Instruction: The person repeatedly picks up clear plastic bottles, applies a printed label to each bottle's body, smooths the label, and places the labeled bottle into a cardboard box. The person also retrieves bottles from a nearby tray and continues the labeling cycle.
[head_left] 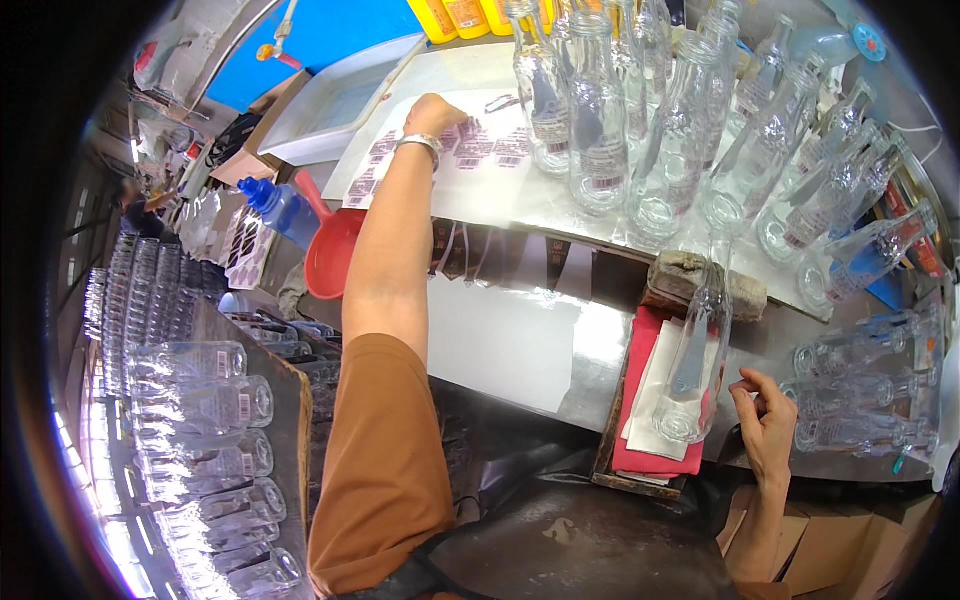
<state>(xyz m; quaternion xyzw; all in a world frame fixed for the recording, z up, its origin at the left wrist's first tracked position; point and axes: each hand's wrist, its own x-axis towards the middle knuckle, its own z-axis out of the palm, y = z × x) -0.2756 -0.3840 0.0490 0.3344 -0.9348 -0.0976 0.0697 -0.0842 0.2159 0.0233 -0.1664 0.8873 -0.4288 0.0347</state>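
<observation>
Cluttered metal surface (pixel 520 340), glass bottles (pixel 600 130) crowding the back. Left hand (pixel 432 108) pinches at a label sheet (pixel 470 150); right hand (pixel 765 420), fingers loosely curled and empty, beside a lying bottle (pixel 700 350) on red cloth (pixel 640 400).

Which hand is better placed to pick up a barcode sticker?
Left. The left hand already rests on the sticker sheet; the right hand sits beside the lying glass bottle.

Counts on my bench view

I count two hands, one red scoop (pixel 333 262) at centre left, one blue squeeze bottle (pixel 276 206) beside it, three yellow bottles (pixel 466 15) at the top edge, and one clear bottle (pixel 695 360) lying on red cloth (pixel 640 400).
</observation>
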